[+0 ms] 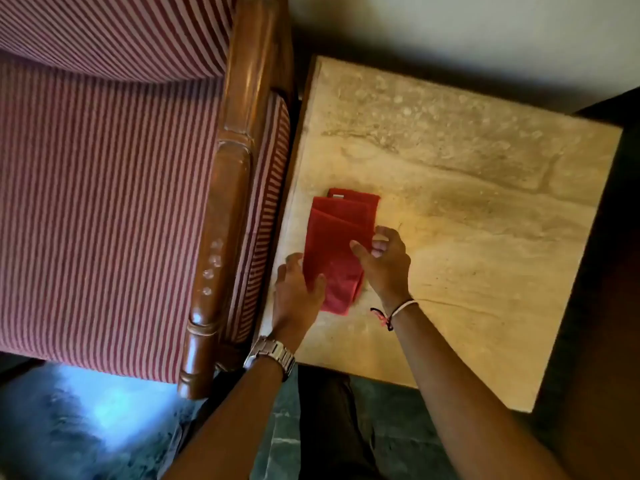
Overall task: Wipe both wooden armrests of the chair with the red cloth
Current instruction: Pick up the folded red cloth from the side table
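The cloth point(337, 244) lies folded on the stone table point(467, 209), at its edge nearest the chair point(104, 202). Its long axis runs away from the person, tilting a little right at the far end. Both hands are at its near end: the left hand point(298, 296) rests on the near left corner, fingers loosely spread, and the right hand point(382, 261) hovers at the right edge, fingers curled and half open; neither has a clear grip yet. The near armrest point(221, 237) runs just left of the table, parallel to the cloth, so the left hand is nearer it. The second armrest is out of view, and the cloth's near end is hidden under the hands
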`<control>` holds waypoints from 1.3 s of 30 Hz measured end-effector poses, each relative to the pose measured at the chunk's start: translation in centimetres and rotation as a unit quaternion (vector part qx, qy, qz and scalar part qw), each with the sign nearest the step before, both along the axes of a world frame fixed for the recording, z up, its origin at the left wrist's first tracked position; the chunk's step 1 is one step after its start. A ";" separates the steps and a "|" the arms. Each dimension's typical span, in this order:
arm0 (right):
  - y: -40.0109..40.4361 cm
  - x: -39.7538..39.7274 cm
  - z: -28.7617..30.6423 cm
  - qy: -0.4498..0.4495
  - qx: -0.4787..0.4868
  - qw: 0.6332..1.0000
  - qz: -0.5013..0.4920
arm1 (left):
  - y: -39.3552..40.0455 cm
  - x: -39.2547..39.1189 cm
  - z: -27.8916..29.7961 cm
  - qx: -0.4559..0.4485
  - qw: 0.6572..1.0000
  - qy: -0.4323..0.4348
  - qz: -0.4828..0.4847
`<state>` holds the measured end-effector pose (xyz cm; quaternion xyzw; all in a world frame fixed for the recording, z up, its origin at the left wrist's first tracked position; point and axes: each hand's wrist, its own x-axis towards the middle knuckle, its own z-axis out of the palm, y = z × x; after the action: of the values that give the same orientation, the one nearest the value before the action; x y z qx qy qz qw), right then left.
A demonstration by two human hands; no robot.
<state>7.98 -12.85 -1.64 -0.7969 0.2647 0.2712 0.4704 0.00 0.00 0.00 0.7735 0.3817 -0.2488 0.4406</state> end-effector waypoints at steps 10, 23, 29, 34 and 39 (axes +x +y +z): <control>0.4 0.7 -3.1 0.015 -0.008 1.000 -0.017 | 0.0 1.8 -2.8 0.010 0.999 0.034 0.033; 1.1 1.8 8.4 -0.012 0.180 0.982 -0.049 | 2.6 2.1 8.6 0.001 0.995 -0.099 -0.028; 7.0 0.7 15.4 -0.088 0.266 0.959 0.047 | 9.4 -1.9 16.7 0.072 0.974 -0.207 0.060; 13.7 -1.4 13.6 -0.085 0.116 0.981 0.129 | 14.9 -4.8 13.5 0.099 0.978 -0.159 0.090; 16.4 -4.6 13.5 -0.175 -0.149 0.962 0.151 | 16.7 -6.0 10.1 0.074 0.980 -0.182 0.011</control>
<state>3.39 3.52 11.83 -0.9236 0.0927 0.1528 0.3393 -6.04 16.66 10.07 0.8321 0.3210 -0.0698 0.4468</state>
